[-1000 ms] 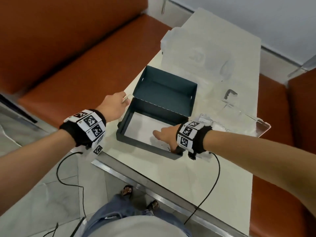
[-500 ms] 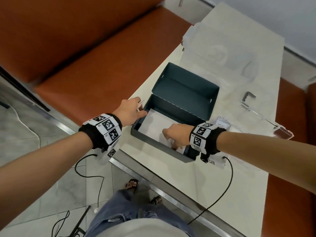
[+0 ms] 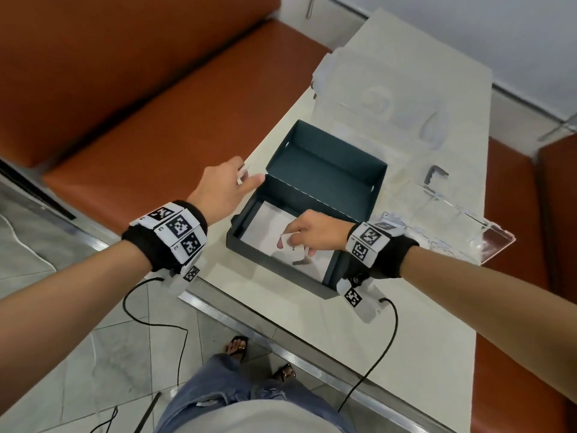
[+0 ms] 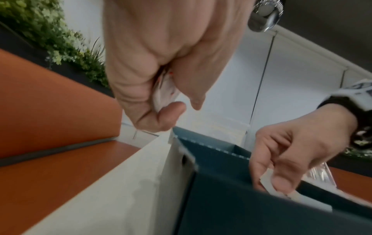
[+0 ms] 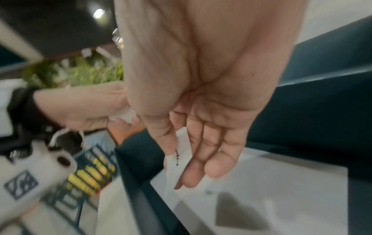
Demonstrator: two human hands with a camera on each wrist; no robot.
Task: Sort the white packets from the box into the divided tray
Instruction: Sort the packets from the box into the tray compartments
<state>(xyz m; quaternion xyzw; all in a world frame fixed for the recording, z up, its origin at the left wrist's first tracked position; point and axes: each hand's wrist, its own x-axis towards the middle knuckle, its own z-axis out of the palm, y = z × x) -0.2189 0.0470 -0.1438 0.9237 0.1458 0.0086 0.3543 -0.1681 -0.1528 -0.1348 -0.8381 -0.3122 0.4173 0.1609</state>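
Note:
A dark teal box [image 3: 246, 245] stands open on the pale table, its lid [image 3: 324, 173] folded back and its floor white. My right hand [image 3: 299, 234] is inside it, pinching a white packet [image 3: 292, 250] between thumb and fingers, a little above the floor; the packet [image 5: 178, 160] shows edge-on in the right wrist view. My left hand [image 3: 231, 182] hovers at the box's far left corner and grips several white packets [image 4: 163, 93] in its curled fingers. The clear divided tray [image 3: 462, 226] lies to the right of the box, behind my right wrist.
A clear plastic container [image 3: 374, 95] sits on the table beyond the box. Orange benches [image 3: 156, 120] flank the table on both sides. Cables [image 3: 368, 367] hang from both wristbands over the table's near edge.
My right hand has gone from flat on the box floor to a pinch, lifting one packet. My left hand has shifted toward the box's far left corner, still holding its packets.

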